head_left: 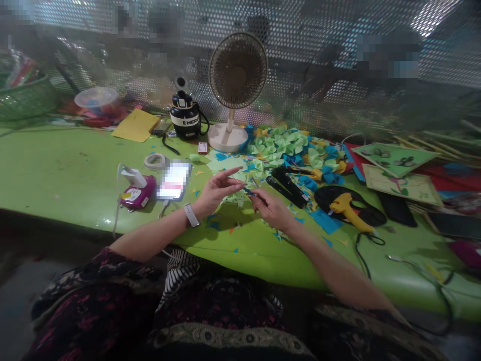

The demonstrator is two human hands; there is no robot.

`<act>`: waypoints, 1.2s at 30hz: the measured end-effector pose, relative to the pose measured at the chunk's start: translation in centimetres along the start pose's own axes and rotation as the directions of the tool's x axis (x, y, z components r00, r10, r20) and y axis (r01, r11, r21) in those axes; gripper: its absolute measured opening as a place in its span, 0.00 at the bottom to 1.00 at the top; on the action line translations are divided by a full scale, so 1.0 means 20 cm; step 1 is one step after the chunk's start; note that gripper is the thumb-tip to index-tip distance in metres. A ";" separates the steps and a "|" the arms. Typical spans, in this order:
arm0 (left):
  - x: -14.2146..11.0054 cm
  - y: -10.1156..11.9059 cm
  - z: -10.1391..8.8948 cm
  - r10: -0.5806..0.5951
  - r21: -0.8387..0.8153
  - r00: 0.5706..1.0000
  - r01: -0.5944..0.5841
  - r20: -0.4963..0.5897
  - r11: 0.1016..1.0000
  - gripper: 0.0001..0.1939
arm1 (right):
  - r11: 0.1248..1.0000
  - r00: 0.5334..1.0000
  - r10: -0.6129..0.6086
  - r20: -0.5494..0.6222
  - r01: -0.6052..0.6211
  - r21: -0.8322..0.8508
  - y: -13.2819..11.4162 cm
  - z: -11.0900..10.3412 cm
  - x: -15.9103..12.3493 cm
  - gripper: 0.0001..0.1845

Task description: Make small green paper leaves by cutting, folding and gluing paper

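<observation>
Both hands (216, 194) (272, 210) at a small blue piece (248, 191) above a green table (71, 175)

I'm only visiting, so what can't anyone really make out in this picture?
All in the head view:
- Small blue thing by the right hand: too small and blurred to identify.
- Phone: pixel blocks hide what its screen shows.
- Green basket: cut off by the left edge.
- Purple object: cut off by the right edge.

Item (248, 191) in right hand (274, 210) — too small to tell, phone screen (174, 181) blurred, basket (28, 99) — cropped at left
</observation>
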State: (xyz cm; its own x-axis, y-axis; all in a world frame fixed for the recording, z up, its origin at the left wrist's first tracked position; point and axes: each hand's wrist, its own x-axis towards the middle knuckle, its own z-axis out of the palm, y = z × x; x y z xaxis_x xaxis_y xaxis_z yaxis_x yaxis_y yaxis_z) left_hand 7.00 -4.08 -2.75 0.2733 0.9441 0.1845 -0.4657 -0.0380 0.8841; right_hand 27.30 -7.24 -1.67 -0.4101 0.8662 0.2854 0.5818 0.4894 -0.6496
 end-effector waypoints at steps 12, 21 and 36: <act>0.07 0.06 -0.07 0.158 0.019 0.971 -0.157 -0.180 0.987 0.16 | 0.994 0.993 0.091 0.072 -0.095 0.054 0.06 -0.01 0.02 0.14; 0.08 0.06 -0.08 0.039 0.003 0.992 -0.038 -0.118 0.999 0.14 | 0.793 0.944 0.331 -0.006 -0.275 0.544 0.07 -0.04 0.05 0.10; 0.00 0.02 -0.03 -0.126 0.132 0.980 0.107 0.152 0.985 0.15 | 0.647 0.920 0.303 0.250 -0.391 0.655 -0.06 -0.03 0.01 0.22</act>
State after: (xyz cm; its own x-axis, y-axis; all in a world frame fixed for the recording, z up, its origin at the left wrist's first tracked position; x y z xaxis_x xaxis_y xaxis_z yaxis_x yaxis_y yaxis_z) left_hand 6.28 -3.86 -2.71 0.4545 0.8805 0.1343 -0.3186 0.0199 0.9477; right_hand 26.92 -7.66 -0.43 -0.3761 0.9200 -0.1105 0.0769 -0.0879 -0.9932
